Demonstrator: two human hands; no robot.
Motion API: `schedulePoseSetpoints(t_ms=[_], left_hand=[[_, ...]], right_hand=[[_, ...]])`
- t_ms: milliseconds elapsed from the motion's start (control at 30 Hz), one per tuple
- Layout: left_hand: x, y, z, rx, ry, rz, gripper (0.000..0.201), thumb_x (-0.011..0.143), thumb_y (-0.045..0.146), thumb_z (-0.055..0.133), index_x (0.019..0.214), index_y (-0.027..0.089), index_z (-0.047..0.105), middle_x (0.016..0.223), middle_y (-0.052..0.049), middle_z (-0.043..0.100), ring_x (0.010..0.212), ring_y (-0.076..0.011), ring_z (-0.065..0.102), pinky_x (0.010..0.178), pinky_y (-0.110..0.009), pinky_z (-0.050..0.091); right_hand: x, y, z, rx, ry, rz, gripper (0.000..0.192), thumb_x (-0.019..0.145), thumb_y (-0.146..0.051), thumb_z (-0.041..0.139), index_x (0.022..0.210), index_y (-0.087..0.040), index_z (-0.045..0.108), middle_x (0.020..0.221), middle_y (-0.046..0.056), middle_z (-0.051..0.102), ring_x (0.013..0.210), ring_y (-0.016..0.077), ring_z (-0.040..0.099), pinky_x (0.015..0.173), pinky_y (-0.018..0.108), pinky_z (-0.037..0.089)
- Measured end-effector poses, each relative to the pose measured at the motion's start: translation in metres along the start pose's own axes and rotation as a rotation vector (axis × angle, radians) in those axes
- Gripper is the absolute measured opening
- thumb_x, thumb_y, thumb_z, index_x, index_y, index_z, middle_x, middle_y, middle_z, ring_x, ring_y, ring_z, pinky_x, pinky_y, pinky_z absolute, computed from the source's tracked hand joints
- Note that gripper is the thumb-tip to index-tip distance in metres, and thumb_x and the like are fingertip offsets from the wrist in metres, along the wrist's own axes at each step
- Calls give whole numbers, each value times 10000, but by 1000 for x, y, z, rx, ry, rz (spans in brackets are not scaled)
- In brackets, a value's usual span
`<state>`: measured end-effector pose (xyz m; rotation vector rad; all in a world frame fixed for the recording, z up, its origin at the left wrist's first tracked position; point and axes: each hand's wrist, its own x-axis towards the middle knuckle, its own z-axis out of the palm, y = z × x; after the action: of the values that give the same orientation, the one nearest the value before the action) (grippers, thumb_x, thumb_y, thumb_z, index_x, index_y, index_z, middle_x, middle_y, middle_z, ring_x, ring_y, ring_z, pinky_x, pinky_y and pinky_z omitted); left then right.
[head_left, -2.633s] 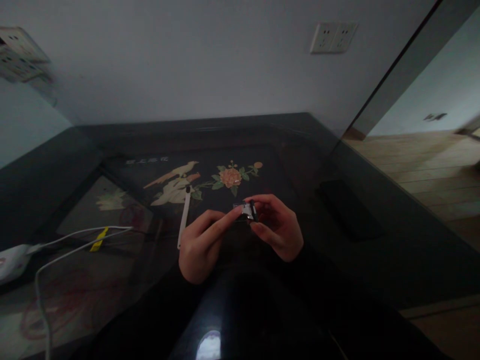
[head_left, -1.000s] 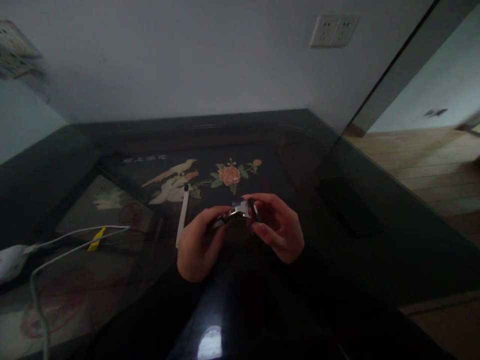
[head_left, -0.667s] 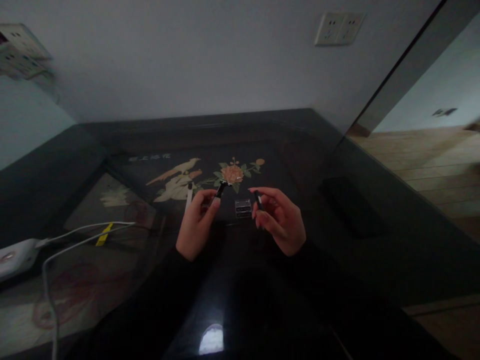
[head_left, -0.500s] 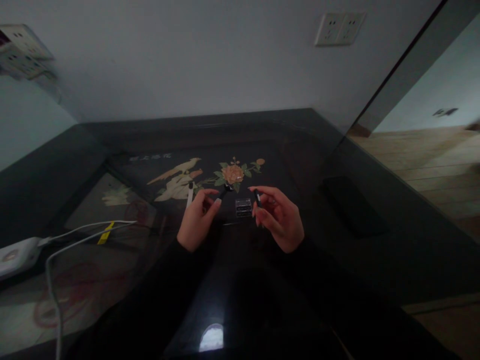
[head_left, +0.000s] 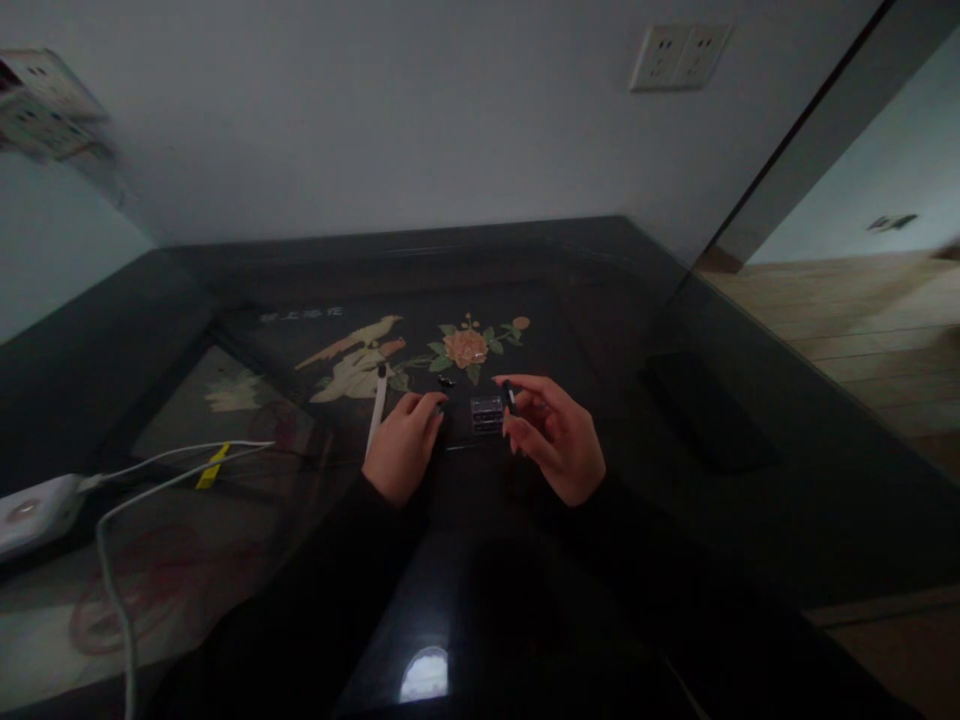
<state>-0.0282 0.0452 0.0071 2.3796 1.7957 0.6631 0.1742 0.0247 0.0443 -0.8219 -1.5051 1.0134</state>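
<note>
My left hand is closed with its fingertips pressed together low over the dark table. A thin black thing shows at the fingertips, mostly hidden by the fingers. Just beyond it is a small shiny black piece; whether the two are joined I cannot tell. My right hand pinches a short black stick with a pale mark, held nearly upright between thumb and fingers. Between the hands sits a small clear plastic box, close to the right fingertips. A white strip with a black tip lies beside my left hand, partly covered by it.
The glossy black table carries a bird-and-flower picture. A white power strip with cables and a yellow tag lies at left. A dark flat object rests at right. A wall with sockets stands behind.
My left hand has lowered and turned over, its fingers now pointing down near the table, and the black handle it held is mostly hidden. The right hand has shifted slightly left.
</note>
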Motion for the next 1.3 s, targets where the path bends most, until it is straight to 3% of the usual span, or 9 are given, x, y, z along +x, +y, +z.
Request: schedulePoseSetpoints(t_ms=[633, 933, 1133, 1300], left_hand=[[0, 2, 0, 42, 1, 42, 266, 896, 202, 507, 1133, 155, 617, 1076, -112, 588, 973, -246, 616, 880, -374, 509], [-2, 9, -8, 134, 25, 45, 267, 897, 235, 520, 1132, 189, 639, 1083, -94, 618, 959, -254, 627, 826, -363, 514], [-1, 11, -16, -4, 167, 133, 241, 895, 189, 523, 1116, 187, 618, 1039, -78, 650, 947, -231, 628, 842, -364, 501], [-6, 26, -22, -169, 340, 400, 183, 887, 130, 554, 1052, 182, 612, 951, -53, 681, 907, -181, 635, 793, -299, 507]], right_hand=[[-2, 1, 0, -11, -45, 9, 363, 833, -371, 640, 1133, -176, 583, 738, -21, 566, 576, 86, 529, 522, 226, 443], [-1, 2, -1, -11, -56, 11, 374, 827, -357, 640, 1141, -164, 576, 743, -21, 561, 569, 80, 522, 528, 219, 440], [2, 11, 0, -79, -109, 159, 407, 782, -349, 667, 1134, -165, 580, 752, -18, 561, 572, 85, 509, 520, 217, 423], [4, 15, 1, -94, -170, 247, 396, 756, -347, 686, 1096, -169, 589, 737, -18, 570, 582, 93, 514, 548, 226, 426]])
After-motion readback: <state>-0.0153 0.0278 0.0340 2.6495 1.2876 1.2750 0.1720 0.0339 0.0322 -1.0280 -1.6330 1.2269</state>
